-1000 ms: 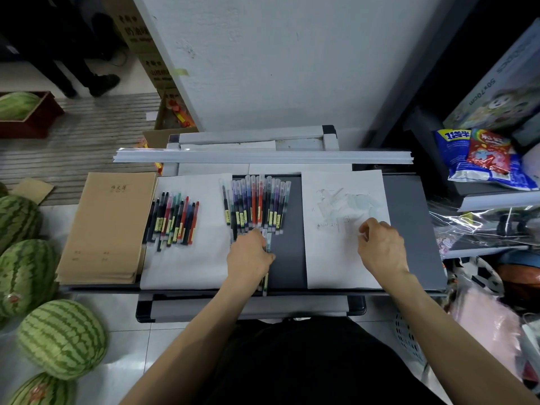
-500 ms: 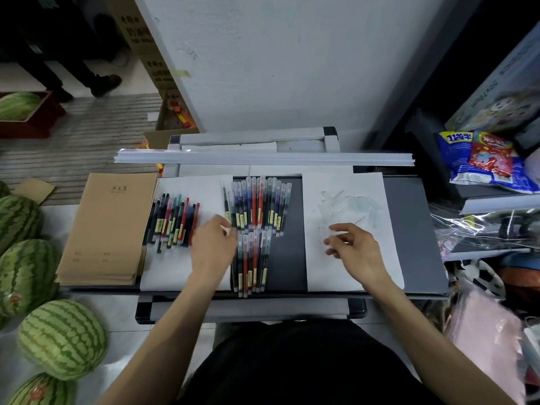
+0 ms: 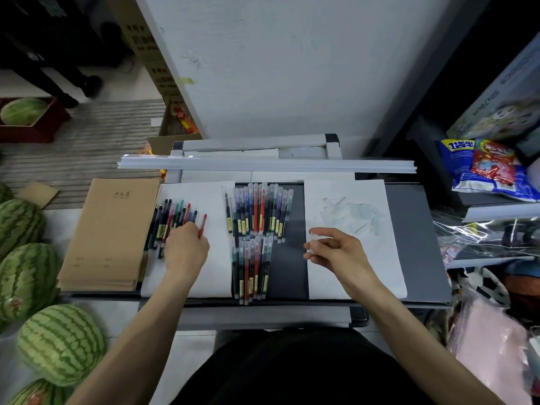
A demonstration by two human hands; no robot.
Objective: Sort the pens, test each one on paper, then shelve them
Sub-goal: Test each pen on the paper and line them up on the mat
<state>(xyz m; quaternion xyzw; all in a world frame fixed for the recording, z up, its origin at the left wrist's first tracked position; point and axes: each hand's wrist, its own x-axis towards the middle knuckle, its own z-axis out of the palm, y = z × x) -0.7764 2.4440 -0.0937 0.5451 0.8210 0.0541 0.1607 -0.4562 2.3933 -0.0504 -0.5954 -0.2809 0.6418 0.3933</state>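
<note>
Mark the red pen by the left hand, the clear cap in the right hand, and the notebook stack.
red pen point(image 3: 203, 223), head view, exposed middle of barrel
clear cap point(image 3: 314, 239), head view, exposed upper half
notebook stack point(image 3: 111, 229), head view, middle of top cover

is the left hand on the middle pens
No, the left hand pinches a red pen in the left pile beside the notebooks.

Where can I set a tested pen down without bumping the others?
Bare grey tabletop right of the right sheet; the left sheet's strip between the left hand and the middle pen rows. Crowded: the left pen pile and those rows.
</note>
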